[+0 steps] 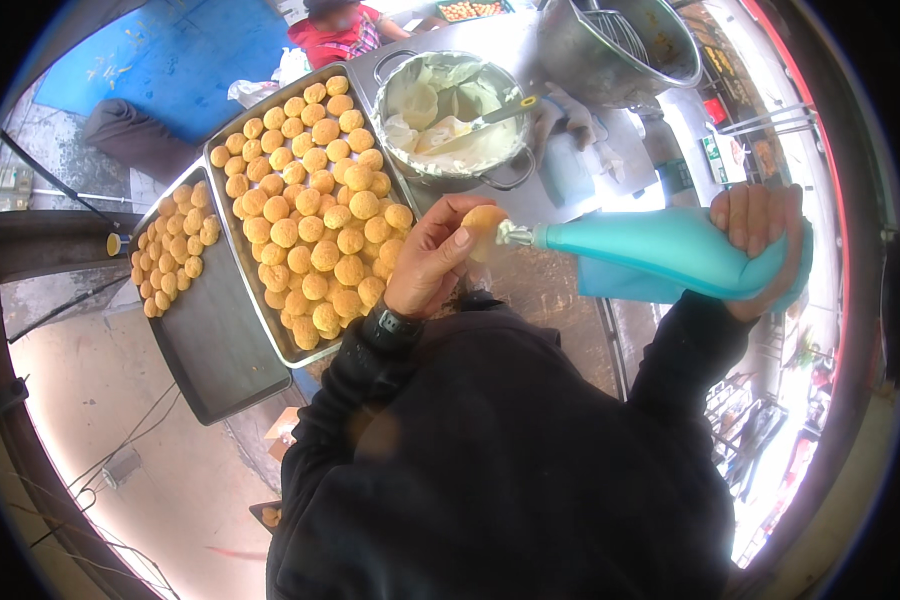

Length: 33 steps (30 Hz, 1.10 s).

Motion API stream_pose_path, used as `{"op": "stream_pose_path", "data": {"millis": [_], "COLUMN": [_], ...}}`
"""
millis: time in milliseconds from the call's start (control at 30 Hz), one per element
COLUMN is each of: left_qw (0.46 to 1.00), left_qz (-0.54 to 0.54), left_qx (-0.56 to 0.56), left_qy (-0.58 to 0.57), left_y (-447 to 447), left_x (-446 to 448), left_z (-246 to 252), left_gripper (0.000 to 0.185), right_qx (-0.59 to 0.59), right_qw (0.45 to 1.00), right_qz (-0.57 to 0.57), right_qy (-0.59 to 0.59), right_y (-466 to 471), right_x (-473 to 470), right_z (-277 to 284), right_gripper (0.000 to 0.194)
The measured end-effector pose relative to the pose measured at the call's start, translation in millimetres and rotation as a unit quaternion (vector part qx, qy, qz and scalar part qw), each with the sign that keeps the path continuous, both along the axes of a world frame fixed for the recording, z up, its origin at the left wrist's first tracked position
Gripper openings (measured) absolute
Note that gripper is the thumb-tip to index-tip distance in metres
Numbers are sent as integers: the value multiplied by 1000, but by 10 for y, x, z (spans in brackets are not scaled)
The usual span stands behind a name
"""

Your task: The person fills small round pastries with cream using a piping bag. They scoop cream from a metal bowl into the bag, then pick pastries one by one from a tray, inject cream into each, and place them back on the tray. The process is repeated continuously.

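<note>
My left hand (436,255) holds a round golden cream puff shell (484,231) between thumb and fingers. The metal tip (519,234) of a turquoise piping bag (645,244) meets the shell's right side, with white cream showing there. Around the wide end of the bag is my right hand (765,232), its fingers closed. To the left of my left hand, a metal tray (291,358) bears many baked puff shells, piled on one another in places. A metal pot (450,174) smeared with pale cream stands beyond my hands, a spatula (506,110) lying in it.
A darker tray (221,367) with more puffs at its upper end lies at the left. A large metal bowl (615,67) with a whisk (622,34) stands at the upper right. Near it lies a crumpled cloth (570,120). A person in red (337,37) is across the table.
</note>
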State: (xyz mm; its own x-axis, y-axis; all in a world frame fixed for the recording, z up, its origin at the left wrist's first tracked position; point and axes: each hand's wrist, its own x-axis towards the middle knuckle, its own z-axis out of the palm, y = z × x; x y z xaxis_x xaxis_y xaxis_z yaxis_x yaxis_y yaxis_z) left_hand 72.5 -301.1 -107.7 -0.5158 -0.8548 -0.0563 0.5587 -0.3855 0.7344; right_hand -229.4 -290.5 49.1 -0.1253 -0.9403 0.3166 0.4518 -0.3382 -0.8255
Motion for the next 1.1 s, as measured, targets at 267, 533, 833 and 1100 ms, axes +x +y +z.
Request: {"op": "stream_pose_path", "data": {"millis": [267,533,833,1100], "left_qw": [1000,1000,999,992], "left_qz": [4,3,9,6], "left_qx": [13,14,23,71], "left_qy": [5,13,25,104], "left_y": [-6,-27,-61,-90], "left_x": [26,59,93,97], "left_z": [-19,-49,-106,-68], "left_gripper": [59,58,57,46], "right_qx": [8,13,6,46], "right_qw": [1000,1000,1000,998], "right_qz": [16,11,24,-8], "right_qy": [8,-1,-1,-38], "right_y": [-49,-103,-180,-268], "right_x": [-3,60,95,56], "right_z": [9,18,21,18], "right_gripper": [51,52,51,44]}}
